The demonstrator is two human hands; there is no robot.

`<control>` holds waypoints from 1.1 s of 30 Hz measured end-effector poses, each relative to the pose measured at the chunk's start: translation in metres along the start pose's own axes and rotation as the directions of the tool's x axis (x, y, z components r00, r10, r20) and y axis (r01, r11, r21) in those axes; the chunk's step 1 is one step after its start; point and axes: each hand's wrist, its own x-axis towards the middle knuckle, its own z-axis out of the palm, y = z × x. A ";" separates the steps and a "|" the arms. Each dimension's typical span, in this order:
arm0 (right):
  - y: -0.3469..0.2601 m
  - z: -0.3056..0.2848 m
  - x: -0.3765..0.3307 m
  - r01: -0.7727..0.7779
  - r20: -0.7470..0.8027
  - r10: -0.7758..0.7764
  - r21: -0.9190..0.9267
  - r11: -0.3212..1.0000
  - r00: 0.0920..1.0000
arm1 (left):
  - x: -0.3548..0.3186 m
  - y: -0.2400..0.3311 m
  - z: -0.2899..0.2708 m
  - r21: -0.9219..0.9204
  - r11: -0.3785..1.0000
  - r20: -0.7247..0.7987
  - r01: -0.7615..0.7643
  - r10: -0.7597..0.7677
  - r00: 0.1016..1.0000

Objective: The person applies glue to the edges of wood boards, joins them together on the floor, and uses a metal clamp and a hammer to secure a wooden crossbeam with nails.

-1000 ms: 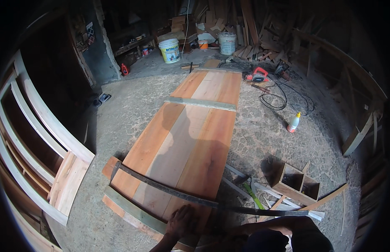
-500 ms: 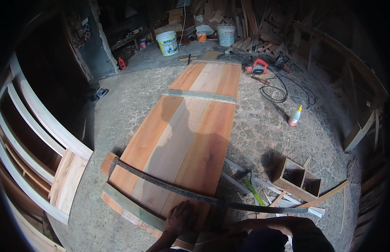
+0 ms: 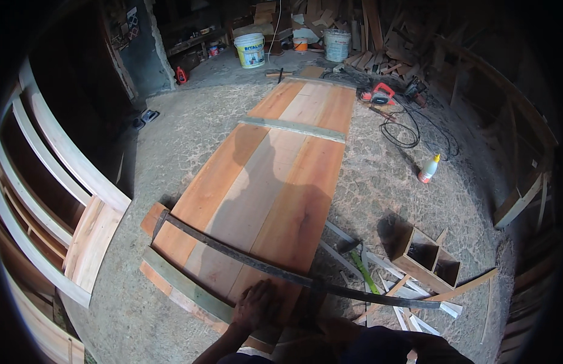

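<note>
A long panel of joined boards [image 3: 257,176], orange-brown with a paler middle board, lies on the floor in front of me. Across its near part runs a dark metal bar clamp [image 3: 233,252], one end hooked at a wood block [image 3: 153,217] by the left edge. My left hand [image 3: 255,305] rests on the panel just short of the bar, fingers stretched over the wood. A greenish batten [image 3: 187,285] crosses the near end beside it. From the lower right my right arm [image 3: 384,344] reaches toward the dark clamp part [image 3: 315,297]; deep shadow hides that hand's fingers.
Right of the panel lie a wooden two-compartment box [image 3: 424,258], a green tool [image 3: 365,272] among white strips, a glue bottle [image 3: 429,168] and a red power tool [image 3: 378,94] with its cable. Slatted frames [image 3: 87,164] stand left; buckets [image 3: 250,51] are at the back.
The view has shifted a little, so the far things sit higher and further right. My left hand stays on the panel near the bar. My right arm sits lower in the picture.
</note>
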 end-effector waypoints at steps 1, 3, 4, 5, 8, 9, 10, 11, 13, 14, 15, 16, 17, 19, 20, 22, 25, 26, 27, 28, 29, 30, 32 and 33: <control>-0.005 -0.013 -0.001 -0.004 0.031 0.001 0.096 0.995 1.000 | 0.007 0.003 -0.004 0.015 1.000 0.008 -0.002 0.002 1.000; 0.014 -0.010 0.009 -0.027 0.216 -0.047 0.324 0.946 0.975 | 0.009 0.003 -0.010 0.022 1.000 0.014 -0.002 0.002 1.000; 0.026 -0.008 0.013 -0.056 0.292 -0.069 0.399 0.915 0.954 | 0.010 0.004 -0.011 0.010 1.000 0.005 -0.007 0.007 1.000; 0.034 -0.009 0.016 -0.085 0.341 -0.081 0.444 0.892 0.937 | 0.009 0.006 -0.012 -0.004 1.000 -0.003 -0.008 0.008 1.000; 0.029 -0.017 0.014 -0.125 0.412 -0.088 0.464 0.877 0.907 | 0.012 0.009 -0.017 -0.018 1.000 0.004 0.012 -0.012 1.000; 0.017 -0.024 0.013 -0.127 0.412 -0.077 0.445 0.886 0.908 | 0.008 0.011 -0.013 -0.026 1.000 0.002 0.017 -0.017 1.000; 0.000 -0.033 0.008 -0.085 0.339 -0.049 0.370 0.925 0.939 | 0.011 0.009 -0.013 -0.027 1.000 -0.003 0.008 -0.009 1.000; -0.012 -0.035 0.000 -0.060 0.263 -0.018 0.284 0.957 0.965 | 0.012 0.009 -0.013 -0.028 1.000 -0.008 -0.001 0.001 1.000; -0.012 -0.006 -0.003 0.105 -0.054 -0.103 0.037 0.994 0.993 | 0.007 0.009 -0.019 -0.029 0.999 0.016 0.031 -0.031 0.999; -0.008 0.002 -0.003 0.153 -0.210 -0.174 -0.113 0.982 0.962 | 0.008 0.010 -0.020 -0.030 0.999 0.017 0.040 -0.039 0.999; -0.001 0.005 0.002 0.232 -0.196 -0.245 -0.089 0.969 0.949 | 0.008 0.009 -0.020 -0.029 0.999 0.007 0.038 -0.038 0.999; 0.011 0.009 0.006 0.301 -0.190 -0.307 -0.060 0.952 0.933 | 0.008 0.009 -0.019 -0.031 0.999 0.001 0.028 -0.028 1.000; 0.026 0.014 0.012 0.370 -0.193 -0.369 -0.031 0.929 0.909 | 0.009 0.009 -0.019 -0.029 0.999 -0.005 0.013 -0.013 1.000; 0.071 0.023 0.030 -0.252 0.435 -0.043 0.597 0.761 0.900 | 0.010 0.010 -0.018 -0.006 1.000 -0.025 0.002 -0.002 1.000; 0.082 0.026 0.036 -0.300 0.495 -0.062 0.616 0.728 0.867 | 0.011 0.011 -0.016 0.001 1.000 -0.041 -0.003 0.003 0.999; 0.090 0.028 0.039 -0.405 0.606 -0.099 0.634 0.659 0.789 | 0.014 0.013 -0.015 -0.023 1.000 -0.048 -0.005 0.004 0.999; 0.038 0.015 0.024 0.172 0.122 -0.221 0.321 0.931 0.968 | 0.008 0.008 -0.016 -0.033 0.999 -0.038 0.023 -0.024 0.999; 0.011 0.010 0.011 0.216 -0.064 -0.208 0.153 0.964 0.976 | 0.008 0.007 -0.016 -0.035 0.999 -0.035 0.029 -0.030 0.999; -0.006 0.003 -0.001 0.216 -0.244 -0.216 -0.027 0.976 0.946 | 0.006 0.008 -0.017 -0.039 0.999 -0.025 0.036 -0.037 0.999; -0.010 0.000 -0.004 0.179 -0.207 -0.190 -0.073 0.981 0.960 | 0.007 0.007 -0.019 -0.032 0.999 -0.012 0.036 -0.036 0.999; -0.013 -0.002 -0.006 0.144 -0.170 -0.163 -0.119 0.982 0.972 | 0.007 0.007 -0.020 -0.026 0.999 0.002 0.037 -0.037 0.999; -0.014 -0.004 -0.006 0.113 -0.133 -0.136 -0.168 0.979 0.982 | 0.007 0.006 -0.021 -0.022 0.999 0.003 0.038 -0.038 0.999; 0.007 -0.021 0.008 -0.173 0.349 0.019 0.416 0.893 0.937 | 0.011 0.011 -0.021 -0.022 1.000 0.007 0.014 -0.013 1.000; 0.023 -0.023 0.014 -0.390 0.574 -0.026 0.587 0.709 0.818 | 0.009 0.013 -0.018 -0.024 1.000 0.009 0.011 -0.011 1.000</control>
